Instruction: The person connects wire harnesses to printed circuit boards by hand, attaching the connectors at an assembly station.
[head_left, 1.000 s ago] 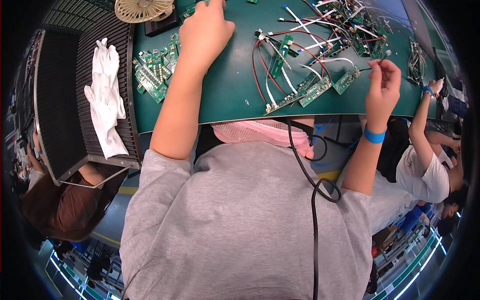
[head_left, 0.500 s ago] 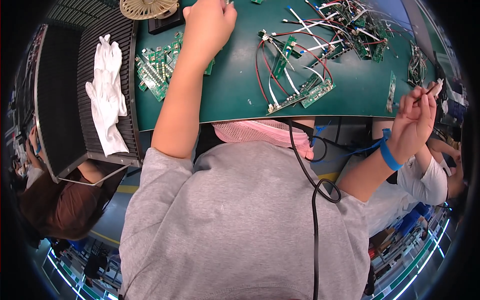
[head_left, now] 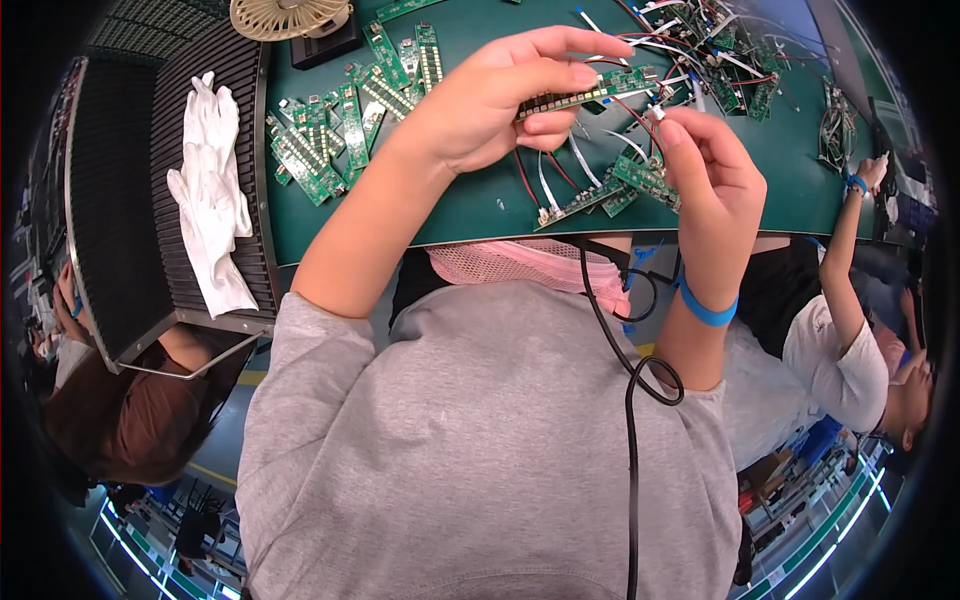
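Observation:
My left hand [head_left: 510,95] grips a narrow green circuit board [head_left: 590,93] with a row of small pale parts along it, its index finger stretched out above the board. Close to the board's right end, the thumb and index finger of my right hand [head_left: 715,180] pinch a small white connector [head_left: 657,113]; which wire it belongs to is hard to make out. Below the hands lie wired boards [head_left: 585,208] with red, black and white leads. More bare boards [head_left: 315,150] are piled left of my left forearm.
A tangled heap of wired boards [head_left: 725,75] lies at the far right. At the far left are a small fan [head_left: 290,15] and a black ribbed rack [head_left: 165,200] with white gloves [head_left: 212,190] on it. A co-worker's hand [head_left: 872,175] reaches in at the right edge.
My left hand has come back from the table's far side with a board. My right hand has moved left from the right edge and now pinches a connector beside that board.

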`<state>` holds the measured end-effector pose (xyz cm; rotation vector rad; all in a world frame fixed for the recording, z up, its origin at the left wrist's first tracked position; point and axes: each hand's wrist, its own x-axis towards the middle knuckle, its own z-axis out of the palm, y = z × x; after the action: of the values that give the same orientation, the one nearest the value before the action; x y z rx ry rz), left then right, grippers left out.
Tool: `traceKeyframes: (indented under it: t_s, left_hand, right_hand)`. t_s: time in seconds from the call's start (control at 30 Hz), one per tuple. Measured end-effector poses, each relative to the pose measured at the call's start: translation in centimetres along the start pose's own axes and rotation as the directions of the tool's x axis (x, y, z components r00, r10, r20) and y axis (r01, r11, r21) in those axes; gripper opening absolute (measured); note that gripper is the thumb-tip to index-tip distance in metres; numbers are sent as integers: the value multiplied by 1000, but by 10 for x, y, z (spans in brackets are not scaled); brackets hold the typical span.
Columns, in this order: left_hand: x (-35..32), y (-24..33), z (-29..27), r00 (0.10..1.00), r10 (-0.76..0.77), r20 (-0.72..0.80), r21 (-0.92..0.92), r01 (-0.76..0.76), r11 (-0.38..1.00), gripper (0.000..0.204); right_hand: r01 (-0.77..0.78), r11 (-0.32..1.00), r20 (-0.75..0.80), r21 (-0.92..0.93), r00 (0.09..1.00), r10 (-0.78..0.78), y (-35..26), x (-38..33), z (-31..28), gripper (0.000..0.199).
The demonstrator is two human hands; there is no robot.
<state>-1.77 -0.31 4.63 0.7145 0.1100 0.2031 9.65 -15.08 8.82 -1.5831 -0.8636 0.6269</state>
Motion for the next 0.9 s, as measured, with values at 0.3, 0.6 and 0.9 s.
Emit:
traceKeyframes:
  t_s: [0.3,0.6,0.9]
  left_hand:
    - [-3,-4,9,981,-162,108,43,159,986,45]
    - [-3,-7,8,976,-176,129,-127,193,973,40]
    - [-1,-14,14,994,104,-19,547,-76,834,33]
  right_hand:
    - [108,994,-94,-6,990,-108,3,1,7,13]
    - [181,974,-111,-134,974,-196,4,-3,11,12]
    - [152,972,-193,-178,963,-186,9,0,12,11]
